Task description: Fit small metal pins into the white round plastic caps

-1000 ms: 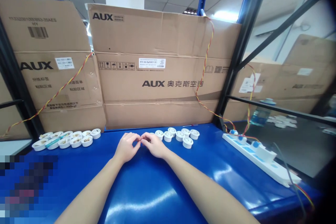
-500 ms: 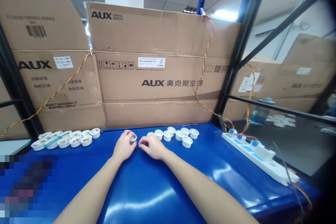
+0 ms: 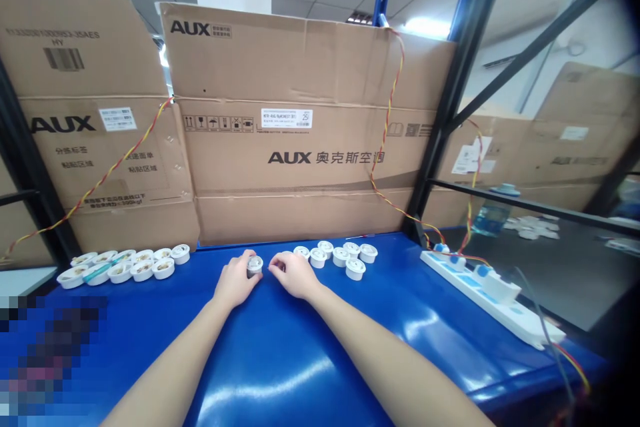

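Between the thumb and fingers of my left hand (image 3: 237,281) is a small round white cup-shaped part (image 3: 255,265), standing upright on the blue table. Just to its right and apart from it, my right hand (image 3: 295,275) has its thumb and fingertips pinched together; whatever is in them, if anything, is too small to make out. Behind and right of that hand stand several similar white parts (image 3: 355,269), one partly covered by the hand. At the far left are two rows of open round white parts (image 3: 143,270) with brownish contents, and a teal stick-like object (image 3: 97,271) lies across them.
Cardboard sheets (image 3: 300,213) wall off the back of the blue table (image 3: 270,360). On the right edge lies a white power strip (image 3: 495,307) with plugs and twisted red-yellow wires (image 3: 395,203). Black frame posts (image 3: 430,147) stand at both sides. Beyond is a water bottle (image 3: 495,210).
My right hand has drawn slightly right, away from the white part in my left hand. More of that part's top shows now. The view has shifted slightly.
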A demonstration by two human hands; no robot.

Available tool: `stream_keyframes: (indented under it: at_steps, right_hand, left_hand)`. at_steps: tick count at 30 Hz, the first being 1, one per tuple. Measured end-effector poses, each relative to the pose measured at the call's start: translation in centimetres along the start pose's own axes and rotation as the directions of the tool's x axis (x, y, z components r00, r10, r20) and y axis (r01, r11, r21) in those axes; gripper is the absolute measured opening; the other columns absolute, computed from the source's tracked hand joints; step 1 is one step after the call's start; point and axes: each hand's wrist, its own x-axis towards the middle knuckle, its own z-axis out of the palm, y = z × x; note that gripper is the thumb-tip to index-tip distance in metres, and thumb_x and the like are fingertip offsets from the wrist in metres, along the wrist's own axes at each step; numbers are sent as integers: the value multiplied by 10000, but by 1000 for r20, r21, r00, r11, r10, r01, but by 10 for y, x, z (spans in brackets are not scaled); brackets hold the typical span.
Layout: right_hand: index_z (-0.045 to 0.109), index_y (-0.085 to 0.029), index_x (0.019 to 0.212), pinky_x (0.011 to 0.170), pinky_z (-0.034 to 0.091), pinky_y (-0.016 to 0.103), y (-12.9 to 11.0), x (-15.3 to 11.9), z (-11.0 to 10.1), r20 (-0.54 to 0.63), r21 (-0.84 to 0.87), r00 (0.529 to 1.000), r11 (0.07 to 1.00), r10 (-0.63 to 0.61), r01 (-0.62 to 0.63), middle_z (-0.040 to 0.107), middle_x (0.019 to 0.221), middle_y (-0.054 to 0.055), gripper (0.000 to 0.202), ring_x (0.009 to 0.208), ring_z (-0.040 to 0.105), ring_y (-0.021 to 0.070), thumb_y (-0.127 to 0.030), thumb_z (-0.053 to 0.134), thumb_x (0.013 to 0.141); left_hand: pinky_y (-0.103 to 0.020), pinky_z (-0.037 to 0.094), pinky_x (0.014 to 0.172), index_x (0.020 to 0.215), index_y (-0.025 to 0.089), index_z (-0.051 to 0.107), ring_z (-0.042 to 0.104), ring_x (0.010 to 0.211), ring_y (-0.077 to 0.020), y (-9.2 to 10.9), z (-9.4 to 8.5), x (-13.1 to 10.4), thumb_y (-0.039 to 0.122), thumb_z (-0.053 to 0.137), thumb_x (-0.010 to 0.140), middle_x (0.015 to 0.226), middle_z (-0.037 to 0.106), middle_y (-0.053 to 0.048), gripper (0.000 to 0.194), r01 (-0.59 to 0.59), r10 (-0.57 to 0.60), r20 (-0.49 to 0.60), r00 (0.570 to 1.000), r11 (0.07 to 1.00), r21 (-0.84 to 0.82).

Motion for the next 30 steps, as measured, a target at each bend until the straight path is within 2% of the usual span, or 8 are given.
stream_keyframes:
  at_steps: [2,5,11,18,30]
  right_hand:
    - [694,-215,836,615,387,234,2,1,-1,-37,11,998,999,44,-44,692,741,11,154,664,596,140,-267,551,861]
    - [691,-215,821,611,388,232,2,1,-1,-90,20,993,997,78,-77,690,718,9,169,643,595,138,-280,542,865]
    - [680,-220,800,593,382,234,0,1,-1,-121,39,990,997,69,-64,678,671,-2,153,604,585,139,-276,549,856]
    - [663,-210,830,616,395,233,-4,0,-6,-225,115,974,993,10,16,653,654,-13,138,590,573,126,-269,545,869]
    - [687,-215,882,637,426,241,-3,-1,1,-209,151,971,978,-112,145,701,793,12,141,666,601,141,-271,558,883]
  left_hand:
    - [-391,472,874,1151,263,519,602,1049,-273,0,0,0,290,629,787,1109,653,-58,381,-29,29,-1,1000,999,-36]
    - [-377,465,914,1196,267,494,590,1086,-256,2,-2,1,276,622,799,1183,629,-54,418,-107,100,-76,992,989,-102]
    - [-355,486,883,1139,266,535,610,1026,-233,10,-6,-2,233,617,782,1101,647,-33,368,-223,206,-170,964,971,-90]
    - [-345,496,883,1137,259,546,616,1024,-220,11,-7,-2,216,615,782,1107,649,-27,365,-272,252,-212,944,959,-73]
    - [-357,501,888,1148,257,546,613,1032,-222,10,-5,-2,270,620,814,1121,645,-34,342,-273,253,-208,945,959,-76]
